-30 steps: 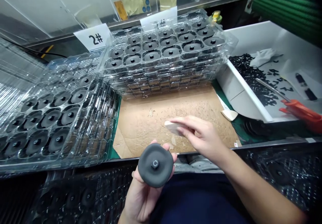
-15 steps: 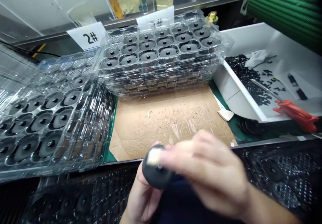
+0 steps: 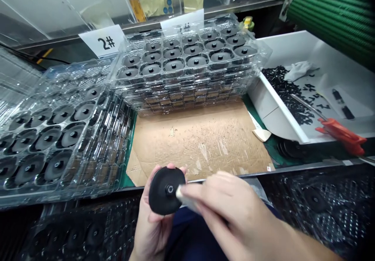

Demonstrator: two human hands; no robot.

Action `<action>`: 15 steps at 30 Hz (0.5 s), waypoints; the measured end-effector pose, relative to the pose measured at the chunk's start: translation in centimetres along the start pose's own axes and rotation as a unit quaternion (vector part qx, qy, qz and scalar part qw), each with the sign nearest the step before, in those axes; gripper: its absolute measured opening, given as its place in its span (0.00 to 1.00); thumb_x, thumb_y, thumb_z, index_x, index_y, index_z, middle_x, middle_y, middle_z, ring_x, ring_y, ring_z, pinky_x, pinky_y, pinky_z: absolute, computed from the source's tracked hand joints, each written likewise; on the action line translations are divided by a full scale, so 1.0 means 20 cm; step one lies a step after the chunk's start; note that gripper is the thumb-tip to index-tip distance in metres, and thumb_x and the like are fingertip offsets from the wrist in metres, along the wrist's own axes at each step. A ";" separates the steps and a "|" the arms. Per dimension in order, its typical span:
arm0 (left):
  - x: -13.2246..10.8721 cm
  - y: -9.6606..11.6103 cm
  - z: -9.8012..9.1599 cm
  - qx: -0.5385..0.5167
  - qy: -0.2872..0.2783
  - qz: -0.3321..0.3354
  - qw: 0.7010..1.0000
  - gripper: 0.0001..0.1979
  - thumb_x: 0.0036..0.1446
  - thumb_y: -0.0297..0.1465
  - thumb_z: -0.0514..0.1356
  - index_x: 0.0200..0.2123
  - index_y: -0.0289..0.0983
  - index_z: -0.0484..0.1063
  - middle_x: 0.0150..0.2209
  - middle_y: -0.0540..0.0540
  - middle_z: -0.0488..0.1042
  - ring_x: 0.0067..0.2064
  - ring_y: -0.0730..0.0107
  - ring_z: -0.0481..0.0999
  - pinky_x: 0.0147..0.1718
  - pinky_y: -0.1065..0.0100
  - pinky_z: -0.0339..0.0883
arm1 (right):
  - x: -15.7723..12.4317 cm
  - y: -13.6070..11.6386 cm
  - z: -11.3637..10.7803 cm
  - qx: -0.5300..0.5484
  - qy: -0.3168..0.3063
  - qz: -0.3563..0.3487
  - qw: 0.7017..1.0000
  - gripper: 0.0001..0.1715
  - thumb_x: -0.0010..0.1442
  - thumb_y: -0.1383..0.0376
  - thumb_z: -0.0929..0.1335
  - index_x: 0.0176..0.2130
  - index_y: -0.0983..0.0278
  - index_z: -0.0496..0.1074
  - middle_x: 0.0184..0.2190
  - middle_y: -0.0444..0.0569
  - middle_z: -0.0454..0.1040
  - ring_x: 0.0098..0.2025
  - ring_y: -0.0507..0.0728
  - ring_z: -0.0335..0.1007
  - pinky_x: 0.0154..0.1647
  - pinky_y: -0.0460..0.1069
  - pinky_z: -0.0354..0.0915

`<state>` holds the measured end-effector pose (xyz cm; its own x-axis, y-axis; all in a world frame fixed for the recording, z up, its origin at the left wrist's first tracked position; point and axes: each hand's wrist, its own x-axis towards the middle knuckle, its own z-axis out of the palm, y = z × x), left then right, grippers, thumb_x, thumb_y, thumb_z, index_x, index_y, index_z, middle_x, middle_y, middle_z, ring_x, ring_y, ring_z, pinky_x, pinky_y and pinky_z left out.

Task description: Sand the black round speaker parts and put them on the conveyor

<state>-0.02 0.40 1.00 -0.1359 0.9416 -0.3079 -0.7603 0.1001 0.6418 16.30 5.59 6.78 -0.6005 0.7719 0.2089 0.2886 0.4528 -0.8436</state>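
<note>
My left hand (image 3: 150,218) cradles a round black rubber disc (image 3: 162,190) with a small hex-shaped centre stud, its fingers curled up behind the rim. My right hand (image 3: 237,210) pinches a pale flat pad (image 3: 186,197), and the pad's tip presses against the disc's face beside the stud. The pad is mostly hidden by my fingers, and I cannot tell its material.
Stacked clear trays of black discs (image 3: 187,63) stand behind a cardboard sheet (image 3: 199,143), with more trays (image 3: 49,136) to the left and below. At right, a white bin (image 3: 281,104) holds loose black parts and red-handled pliers (image 3: 341,134). A "2#" card (image 3: 102,40) stands at the back.
My right hand has come from over the cardboard to the disc, bringing the pad onto its face. The disc has shifted left and looks darker than its earlier grey.
</note>
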 end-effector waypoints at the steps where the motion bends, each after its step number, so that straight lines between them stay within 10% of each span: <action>1: 0.00 0.00 0.00 -0.002 -0.011 0.005 1.000 0.23 0.47 0.33 0.66 0.48 0.51 0.69 0.50 0.52 0.74 0.49 0.63 0.74 0.47 0.69 0.69 | -0.03 0.01 -0.02 0.060 -0.042 0.028 0.997 0.16 0.58 0.74 0.63 0.45 0.64 0.72 0.33 0.46 0.75 0.32 0.52 0.68 0.34 0.47 0.62; 4: 0.01 0.01 0.04 -0.003 -0.023 0.004 1.000 0.19 0.49 0.36 0.64 0.46 0.50 0.71 0.48 0.54 0.76 0.48 0.63 0.74 0.46 0.70 0.70 | -0.10 0.06 -0.07 0.229 -0.076 0.109 0.964 0.12 0.58 0.68 0.67 0.43 0.56 0.74 0.36 0.40 0.77 0.37 0.51 0.72 0.36 0.43 0.65; 8: 0.02 0.01 0.10 0.003 0.002 0.008 1.000 0.26 0.37 0.37 0.70 0.44 0.48 0.72 0.45 0.54 0.77 0.46 0.63 0.76 0.44 0.72 0.70 | -0.13 0.16 -0.04 0.163 0.074 0.175 0.968 0.13 0.61 0.65 0.65 0.46 0.56 0.71 0.43 0.43 0.75 0.41 0.52 0.71 0.37 0.45 0.66; 15: -0.02 -0.02 0.11 0.026 0.037 -0.029 0.999 0.22 0.44 0.34 0.67 0.45 0.48 0.72 0.47 0.50 0.75 0.49 0.61 0.73 0.46 0.69 0.70 | -0.06 0.01 0.00 -0.056 0.140 -0.055 0.987 0.19 0.60 0.73 0.63 0.52 0.67 0.65 0.40 0.49 0.74 0.37 0.52 0.68 0.39 0.46 0.65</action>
<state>1.67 0.61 2.46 -0.1412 0.9076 -0.3953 -0.7341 0.1718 0.6569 17.05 4.80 6.40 -0.4082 0.8015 0.4371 0.3241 0.5748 -0.7514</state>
